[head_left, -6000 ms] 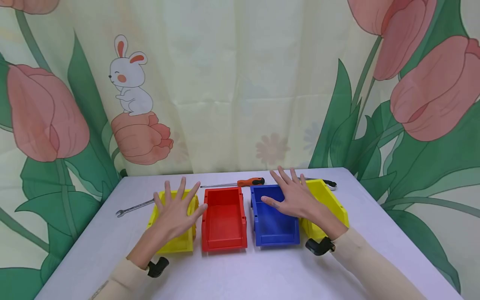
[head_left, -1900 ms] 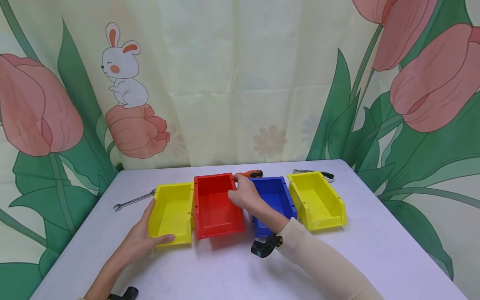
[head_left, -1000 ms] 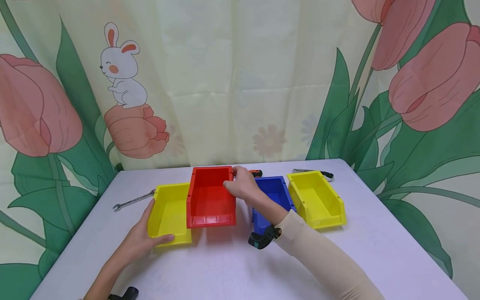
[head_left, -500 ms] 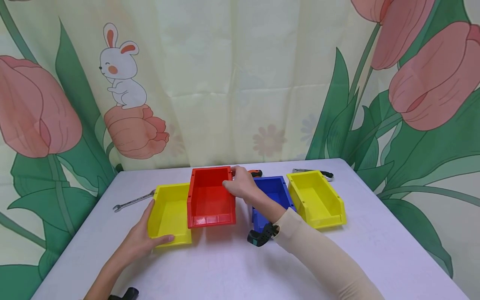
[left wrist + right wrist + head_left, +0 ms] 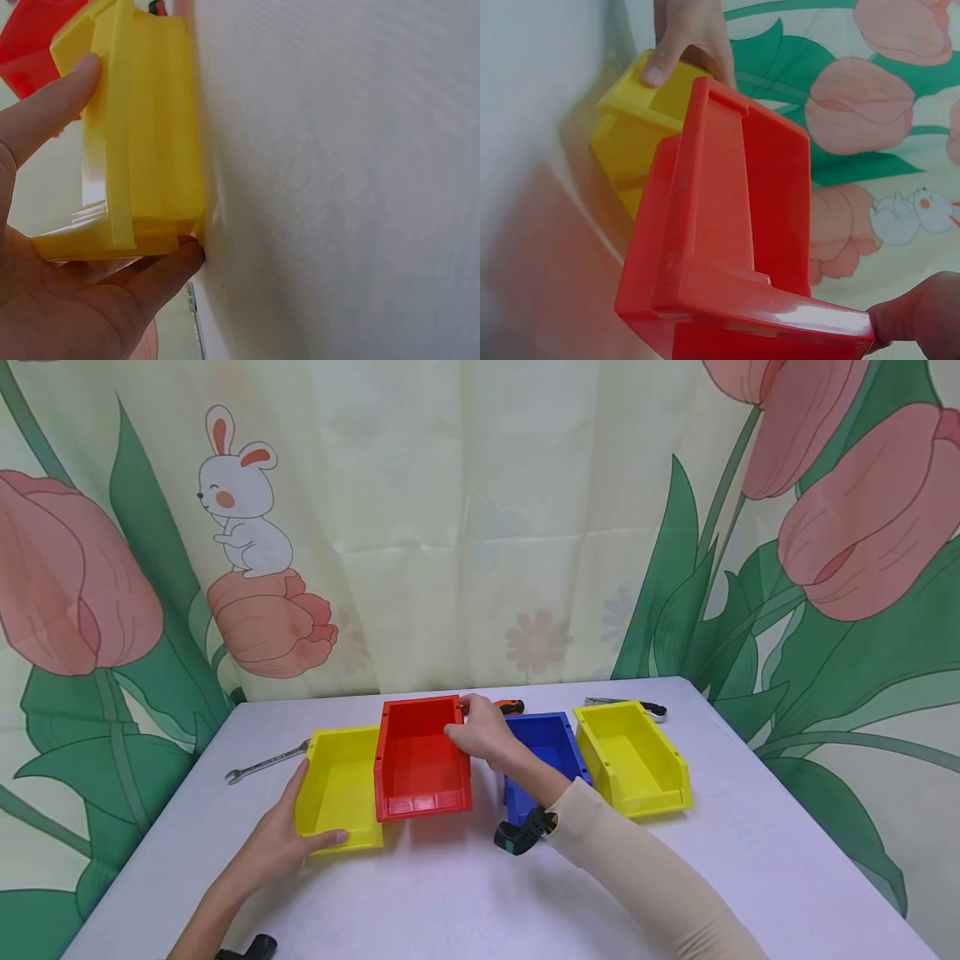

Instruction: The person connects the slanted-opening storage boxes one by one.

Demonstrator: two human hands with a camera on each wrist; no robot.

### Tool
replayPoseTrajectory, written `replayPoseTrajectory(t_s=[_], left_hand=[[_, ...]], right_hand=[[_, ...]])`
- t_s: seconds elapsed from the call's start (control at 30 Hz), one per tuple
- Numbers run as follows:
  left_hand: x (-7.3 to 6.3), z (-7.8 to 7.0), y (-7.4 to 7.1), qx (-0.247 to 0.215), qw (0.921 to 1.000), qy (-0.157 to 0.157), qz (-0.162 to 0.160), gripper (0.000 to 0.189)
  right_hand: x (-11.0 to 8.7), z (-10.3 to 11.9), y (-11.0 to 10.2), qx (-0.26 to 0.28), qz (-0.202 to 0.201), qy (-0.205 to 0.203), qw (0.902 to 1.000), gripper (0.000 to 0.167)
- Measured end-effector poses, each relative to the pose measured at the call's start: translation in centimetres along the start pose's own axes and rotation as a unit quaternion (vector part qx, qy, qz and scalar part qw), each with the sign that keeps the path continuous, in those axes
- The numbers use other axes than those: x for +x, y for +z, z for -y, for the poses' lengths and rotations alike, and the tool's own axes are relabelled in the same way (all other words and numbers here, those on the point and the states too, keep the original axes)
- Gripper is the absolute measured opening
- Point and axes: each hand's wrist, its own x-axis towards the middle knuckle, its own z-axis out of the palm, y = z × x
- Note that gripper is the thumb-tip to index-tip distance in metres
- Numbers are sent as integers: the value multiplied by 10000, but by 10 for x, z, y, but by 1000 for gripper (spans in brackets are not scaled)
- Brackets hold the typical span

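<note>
My left hand (image 5: 276,843) grips the front left corner of a yellow storage bin (image 5: 341,793), which stands on the table. In the left wrist view its thumb lies over the bin's front lip, and fingers curl under the side wall. My right hand (image 5: 487,727) pinches the right rim of a red storage bin (image 5: 423,760) near its back. The red bin hangs above the table, overlapping the yellow bin's right edge in the head view. In the right wrist view the red bin (image 5: 716,202) is raised and tilted; whether the two bins touch, I cannot tell.
A blue bin (image 5: 543,739), partly behind my right forearm, and a second yellow bin (image 5: 637,756) stand to the right. A wrench (image 5: 266,763) lies at left. Behind the bins lie an orange-and-black screwdriver handle (image 5: 512,707) and a dark-handled tool (image 5: 626,702).
Both hands were spread over the bins at first. My left hand then took the left yellow bin, and my right lifted the red bin up and leftward. Lately the red bin has sunk slightly.
</note>
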Motion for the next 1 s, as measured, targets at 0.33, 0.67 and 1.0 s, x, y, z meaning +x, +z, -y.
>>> replayPoseTrajectory(t_s=[0.33, 0.67, 1.0], left_hand=[[4, 0, -2, 20, 10000, 21, 66, 146], [5, 1, -2, -8, 10000, 37, 55, 149], [4, 0, -1, -15, 10000, 26, 55, 148]], right_hand=[[-2, -5, 2, -173, 59, -142, 9997, 56], [-2, -9, 0, -964, -70, -713, 9928, 58], [-3, 3, 14, -1448, -351, -1947, 9695, 48]])
